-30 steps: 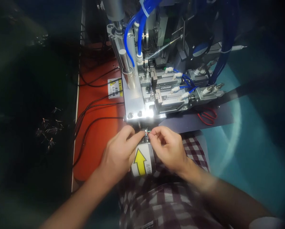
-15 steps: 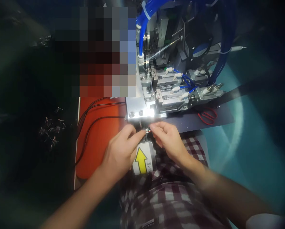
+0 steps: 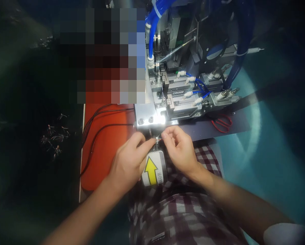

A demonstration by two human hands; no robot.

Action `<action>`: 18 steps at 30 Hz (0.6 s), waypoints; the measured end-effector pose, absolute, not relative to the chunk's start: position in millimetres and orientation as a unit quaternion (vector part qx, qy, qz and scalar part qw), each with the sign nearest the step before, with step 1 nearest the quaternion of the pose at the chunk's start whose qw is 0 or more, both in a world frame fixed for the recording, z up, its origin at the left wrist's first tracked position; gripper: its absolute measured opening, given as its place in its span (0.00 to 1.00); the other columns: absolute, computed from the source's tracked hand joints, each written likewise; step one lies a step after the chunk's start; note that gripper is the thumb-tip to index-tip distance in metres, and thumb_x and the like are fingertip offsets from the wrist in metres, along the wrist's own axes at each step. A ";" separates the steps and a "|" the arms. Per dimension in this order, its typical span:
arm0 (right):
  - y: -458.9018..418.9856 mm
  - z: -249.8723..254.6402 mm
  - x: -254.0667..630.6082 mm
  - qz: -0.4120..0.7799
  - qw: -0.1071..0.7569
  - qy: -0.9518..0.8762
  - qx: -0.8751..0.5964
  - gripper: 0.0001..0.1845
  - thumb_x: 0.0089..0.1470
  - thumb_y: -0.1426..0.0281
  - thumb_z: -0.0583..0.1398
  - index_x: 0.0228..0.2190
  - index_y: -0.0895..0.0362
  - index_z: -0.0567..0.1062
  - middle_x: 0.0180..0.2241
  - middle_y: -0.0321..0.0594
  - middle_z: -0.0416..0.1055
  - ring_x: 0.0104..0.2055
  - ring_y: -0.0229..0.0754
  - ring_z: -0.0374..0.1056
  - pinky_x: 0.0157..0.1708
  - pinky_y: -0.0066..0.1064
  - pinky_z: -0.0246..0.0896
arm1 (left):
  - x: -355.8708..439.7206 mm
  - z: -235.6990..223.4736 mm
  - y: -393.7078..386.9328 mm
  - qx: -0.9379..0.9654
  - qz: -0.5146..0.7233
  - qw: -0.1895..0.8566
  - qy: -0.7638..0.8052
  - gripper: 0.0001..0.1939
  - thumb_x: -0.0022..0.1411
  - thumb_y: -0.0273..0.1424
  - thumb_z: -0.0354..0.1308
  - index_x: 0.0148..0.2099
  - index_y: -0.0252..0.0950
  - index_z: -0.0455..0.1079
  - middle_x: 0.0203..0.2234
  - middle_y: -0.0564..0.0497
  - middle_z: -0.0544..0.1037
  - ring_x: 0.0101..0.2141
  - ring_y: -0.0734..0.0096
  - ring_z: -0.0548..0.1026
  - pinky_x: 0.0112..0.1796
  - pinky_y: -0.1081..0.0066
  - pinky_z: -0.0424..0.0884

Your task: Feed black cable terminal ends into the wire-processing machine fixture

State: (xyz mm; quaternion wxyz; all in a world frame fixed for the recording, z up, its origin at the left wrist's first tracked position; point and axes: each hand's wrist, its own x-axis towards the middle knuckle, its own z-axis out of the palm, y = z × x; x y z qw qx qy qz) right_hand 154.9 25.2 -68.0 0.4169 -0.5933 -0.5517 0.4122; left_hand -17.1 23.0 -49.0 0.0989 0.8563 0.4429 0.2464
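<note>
Left hand (image 3: 128,158) first: the thumb is stretched out to a tiny part (image 3: 157,140), tip right up at it. Index is bent above the thumb, and I can't tell if anything's pinched on that side. Right hand (image 3: 181,151) has thumb and index tips pressed together beside the part, where some fine wires (image 3: 160,139) stick out, one reddish. Way too small to see what's between those tips. The other right fingers are curled in.

So the part sits between the two hands, just off the front edge of the metal block (image 3: 144,114). Right below it, toward the body, there's a white cover (image 3: 153,168) with a fat yellow arrow pointing at the machine. Behind the block are slides (image 3: 183,107) with white fittings and blue hoses (image 3: 153,37). Red-handled scissors (image 3: 222,123) lie off to the right, black cables (image 3: 103,126) cross the orange board (image 3: 107,149) on the left, and further left there's a scatter of little wired bits (image 3: 55,139) on something dark. Checked cloth (image 3: 188,211) covers the lap.
</note>
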 end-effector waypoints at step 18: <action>32.1 -58.4 153.8 0.647 0.386 -0.351 -0.556 0.10 0.52 0.67 0.59 0.23 0.57 0.67 0.19 0.29 0.59 0.20 0.31 0.51 0.20 0.26 0.47 | -18.5 -49.3 22.8 0.855 0.244 0.109 0.444 0.14 0.64 0.22 0.49 0.47 0.29 0.74 0.30 0.48 0.68 0.28 0.72 0.69 0.27 0.74 0.68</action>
